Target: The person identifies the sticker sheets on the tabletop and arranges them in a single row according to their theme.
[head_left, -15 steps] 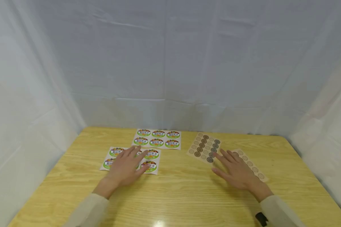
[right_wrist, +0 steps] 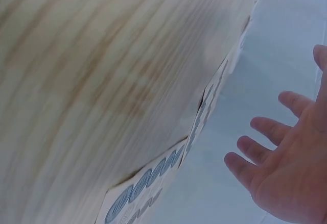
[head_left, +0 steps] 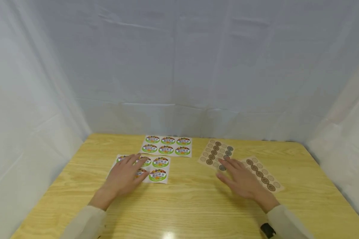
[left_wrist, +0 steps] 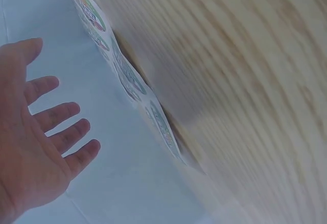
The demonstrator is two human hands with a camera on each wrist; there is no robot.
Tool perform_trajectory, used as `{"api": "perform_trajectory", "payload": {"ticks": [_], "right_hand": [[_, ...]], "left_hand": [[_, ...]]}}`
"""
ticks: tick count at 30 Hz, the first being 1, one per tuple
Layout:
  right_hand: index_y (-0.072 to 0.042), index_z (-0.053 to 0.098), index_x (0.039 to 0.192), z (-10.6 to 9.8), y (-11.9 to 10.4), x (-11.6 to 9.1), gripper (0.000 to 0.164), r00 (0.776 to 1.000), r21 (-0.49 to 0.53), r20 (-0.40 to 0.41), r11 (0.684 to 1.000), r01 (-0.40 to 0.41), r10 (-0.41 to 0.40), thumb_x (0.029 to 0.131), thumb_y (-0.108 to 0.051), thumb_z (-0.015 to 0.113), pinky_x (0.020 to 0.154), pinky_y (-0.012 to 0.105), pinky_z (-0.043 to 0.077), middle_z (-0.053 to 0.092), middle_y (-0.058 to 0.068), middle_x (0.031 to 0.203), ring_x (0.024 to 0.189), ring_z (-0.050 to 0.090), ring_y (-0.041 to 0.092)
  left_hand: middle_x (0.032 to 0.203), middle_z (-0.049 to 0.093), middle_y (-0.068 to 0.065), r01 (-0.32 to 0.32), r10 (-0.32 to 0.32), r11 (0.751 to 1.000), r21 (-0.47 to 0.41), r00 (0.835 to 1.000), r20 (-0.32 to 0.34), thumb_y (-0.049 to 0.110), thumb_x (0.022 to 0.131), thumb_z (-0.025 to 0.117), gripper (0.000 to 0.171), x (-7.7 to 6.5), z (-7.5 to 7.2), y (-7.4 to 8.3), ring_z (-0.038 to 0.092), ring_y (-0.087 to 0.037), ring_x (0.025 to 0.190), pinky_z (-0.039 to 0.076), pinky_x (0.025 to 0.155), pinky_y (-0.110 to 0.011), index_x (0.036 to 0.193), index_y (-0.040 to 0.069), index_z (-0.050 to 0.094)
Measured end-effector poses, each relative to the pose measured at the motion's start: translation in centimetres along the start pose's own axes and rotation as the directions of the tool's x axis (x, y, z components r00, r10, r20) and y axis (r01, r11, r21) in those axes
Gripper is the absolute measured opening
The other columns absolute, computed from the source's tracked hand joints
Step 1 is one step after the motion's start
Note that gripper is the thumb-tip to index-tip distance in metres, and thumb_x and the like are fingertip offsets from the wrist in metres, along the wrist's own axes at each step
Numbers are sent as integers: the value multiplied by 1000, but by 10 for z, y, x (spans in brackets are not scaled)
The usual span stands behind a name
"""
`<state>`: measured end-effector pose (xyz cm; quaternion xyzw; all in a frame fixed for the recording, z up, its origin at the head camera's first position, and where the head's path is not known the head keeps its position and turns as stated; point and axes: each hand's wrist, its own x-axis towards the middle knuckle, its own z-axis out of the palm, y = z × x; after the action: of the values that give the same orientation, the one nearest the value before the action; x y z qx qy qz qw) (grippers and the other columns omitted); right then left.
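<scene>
My left hand [head_left: 126,173] lies flat with fingers spread over the left part of a white sheet of round green-and-orange stickers [head_left: 159,168]. In the left wrist view the left hand [left_wrist: 43,132] is open, its palm apart from the sheet's edge [left_wrist: 130,83]. My right hand [head_left: 238,177] is also spread flat, fingertips at the near corner of a tan sheet of small brown round stickers [head_left: 215,152]. In the right wrist view the right hand [right_wrist: 286,168] holds nothing, beside sticker sheets [right_wrist: 148,191].
A second sheet of green-and-orange stickers [head_left: 167,145] lies farther back. A tan strip of brown stickers [head_left: 262,174] lies right of my right hand. The wooden table [head_left: 191,205] is ringed by white cloth [head_left: 179,66] at the back and sides.
Both hands have slid a little to the left. The right hand now uncovers more of the tan strip; the left hand uncovers more of the near colourful sheet.
</scene>
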<state>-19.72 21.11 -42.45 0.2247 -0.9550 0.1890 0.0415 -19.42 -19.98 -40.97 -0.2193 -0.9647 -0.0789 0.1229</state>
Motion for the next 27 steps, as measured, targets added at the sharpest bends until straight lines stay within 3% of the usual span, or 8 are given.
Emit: {"api": "perform_trajectory", "payload": {"ticks": [8,16,23,27], "right_hand": [[-19,32,150,8,-13,9,62,1000,64,-4,998,-10,10,99,-54,39,99,65,27,33,17,149,133,29,44],[-13,35,149,11,-21,20,61,999,98,-10,994,37,-36,100,-49,40,105,60,23,34,14,149,133,31,41],[-14,37,148,18,-34,33,63,1000,190,7,982,15,-17,98,-54,41,104,61,24,36,17,148,135,28,41],[-13,38,147,27,-44,42,63,1000,251,19,968,9,-14,98,-53,42,106,58,22,39,13,147,136,29,38]], "left_hand": [[138,47,-20,42,-42,999,-31,999,5,43,96,53,52,-6,-1,-13,43,-39,124,37,95,-58,137,10,51],[139,46,-20,43,-43,999,-29,999,-4,42,96,53,52,-6,-4,-19,43,-40,124,38,94,-58,137,10,51],[137,47,-22,65,-65,997,-32,998,0,40,95,56,55,-7,-13,-27,44,-41,123,38,94,-57,138,5,50],[139,45,-23,92,-91,993,-73,996,19,41,98,52,55,-10,-16,-39,42,-43,124,36,95,-59,139,5,48]]}}
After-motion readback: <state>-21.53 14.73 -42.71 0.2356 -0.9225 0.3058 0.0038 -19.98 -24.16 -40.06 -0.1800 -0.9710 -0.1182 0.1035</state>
